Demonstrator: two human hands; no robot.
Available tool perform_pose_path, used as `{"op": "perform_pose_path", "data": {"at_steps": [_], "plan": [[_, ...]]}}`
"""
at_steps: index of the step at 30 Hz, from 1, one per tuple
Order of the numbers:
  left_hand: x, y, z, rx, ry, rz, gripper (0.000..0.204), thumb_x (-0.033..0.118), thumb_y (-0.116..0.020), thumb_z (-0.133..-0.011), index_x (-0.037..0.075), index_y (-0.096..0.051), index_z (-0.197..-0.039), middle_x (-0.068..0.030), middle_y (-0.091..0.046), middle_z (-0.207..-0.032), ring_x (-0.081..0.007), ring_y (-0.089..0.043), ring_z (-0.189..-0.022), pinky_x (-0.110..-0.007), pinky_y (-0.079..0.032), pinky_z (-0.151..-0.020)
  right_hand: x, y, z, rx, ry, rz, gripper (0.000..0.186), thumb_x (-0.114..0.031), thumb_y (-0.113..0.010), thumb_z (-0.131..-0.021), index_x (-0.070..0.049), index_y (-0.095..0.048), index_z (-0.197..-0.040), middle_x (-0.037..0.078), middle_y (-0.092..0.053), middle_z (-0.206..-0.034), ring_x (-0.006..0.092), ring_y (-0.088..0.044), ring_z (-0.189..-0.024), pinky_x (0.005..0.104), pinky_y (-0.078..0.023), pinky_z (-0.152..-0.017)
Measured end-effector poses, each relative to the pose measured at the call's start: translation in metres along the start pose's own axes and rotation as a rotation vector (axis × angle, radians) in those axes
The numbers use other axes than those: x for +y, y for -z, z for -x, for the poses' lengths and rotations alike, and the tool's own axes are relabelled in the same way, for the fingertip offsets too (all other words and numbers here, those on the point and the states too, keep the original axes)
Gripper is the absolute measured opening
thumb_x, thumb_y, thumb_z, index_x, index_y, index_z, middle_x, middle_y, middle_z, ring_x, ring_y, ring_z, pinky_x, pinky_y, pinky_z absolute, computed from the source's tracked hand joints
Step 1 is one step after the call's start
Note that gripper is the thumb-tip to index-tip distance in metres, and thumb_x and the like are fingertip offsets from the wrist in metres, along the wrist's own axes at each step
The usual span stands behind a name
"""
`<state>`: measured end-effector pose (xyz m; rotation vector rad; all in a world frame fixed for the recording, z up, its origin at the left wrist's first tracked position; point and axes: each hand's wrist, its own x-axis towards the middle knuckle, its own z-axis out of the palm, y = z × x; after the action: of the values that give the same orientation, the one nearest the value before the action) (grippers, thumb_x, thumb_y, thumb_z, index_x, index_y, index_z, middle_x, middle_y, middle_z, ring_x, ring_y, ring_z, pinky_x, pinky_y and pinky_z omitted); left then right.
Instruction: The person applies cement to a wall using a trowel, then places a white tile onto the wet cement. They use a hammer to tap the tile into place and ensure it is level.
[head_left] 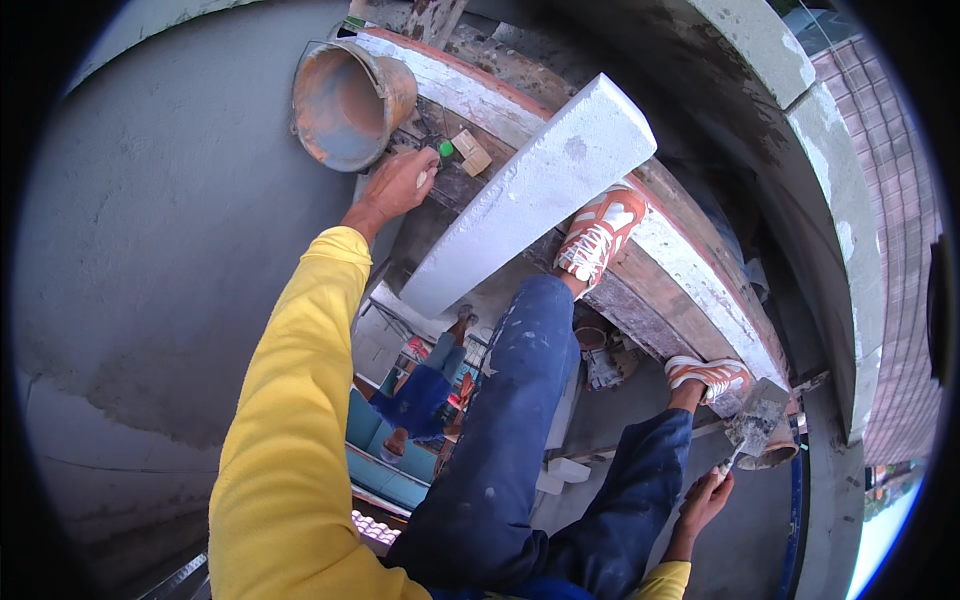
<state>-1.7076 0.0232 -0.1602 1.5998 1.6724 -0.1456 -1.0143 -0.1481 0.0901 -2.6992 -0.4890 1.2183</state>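
1. The right hand (706, 502) has its fingers wrapped round the handle of a trowel (757, 420), whose grey-smeared blade points away from the body, beyond the grip.
2. The left hand (398, 185) is curled, a pale bit (422, 180) showing at its fingers; I cannot tell whether it pinches that.
3. Just beyond the left hand sits a stained bucket (402, 90), tilted; to the hand's right, a green cap (446, 148).
4. Between both hands, a long white block (545, 180) slants near an orange-and-white shoe (600, 235).
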Motion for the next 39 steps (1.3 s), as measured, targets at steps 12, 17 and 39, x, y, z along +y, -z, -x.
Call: {"op": "perform_pose_path", "data": {"at_steps": [12,17,39], "plan": [[0.187,0.065,0.119,0.084,-0.066,-0.082,0.024,0.003,-0.06,-0.1,0.003,-0.064,-0.124,-0.0186,-0.071,-0.102,-0.0323,-0.068,-0.078,-0.042,-0.055,-0.071,0.094,0.094,-0.017,0.141,-0.077,0.049,0.031,-0.026,-0.067,-0.103,-0.003,-0.059,-0.122,0.001,-0.06,-0.076,0.0079,-0.053,-0.059,0.0278,-0.043,-0.053],[0.403,0.078,0.138,0.229,-0.236,0.049,0.021,-0.001,-0.063,-0.1,-0.002,-0.063,-0.121,-0.0114,-0.068,-0.099,-0.0151,-0.062,-0.077,-0.03,-0.052,-0.07,0.186,0.11,-0.01,0.255,-0.191,-0.187,0.034,-0.027,-0.069,-0.101,-0.003,-0.061,-0.123,0.005,-0.065,-0.076,0.0113,-0.058,-0.062,0.0312,-0.047,-0.056],[0.872,-0.618,0.003,0.011,0.614,0.908,0.054,0.041,-0.068,-0.103,-0.005,-0.055,-0.128,-0.0149,-0.064,-0.105,-0.0275,-0.065,-0.092,-0.043,-0.057,-0.08,0.351,0.17,-0.025,0.5,-0.744,-1.274,0.027,-0.017,-0.063,-0.106,-0.005,-0.052,-0.127,0.0,-0.057,-0.08,0.0063,-0.05,-0.058,0.0224,-0.041,-0.05]]}}
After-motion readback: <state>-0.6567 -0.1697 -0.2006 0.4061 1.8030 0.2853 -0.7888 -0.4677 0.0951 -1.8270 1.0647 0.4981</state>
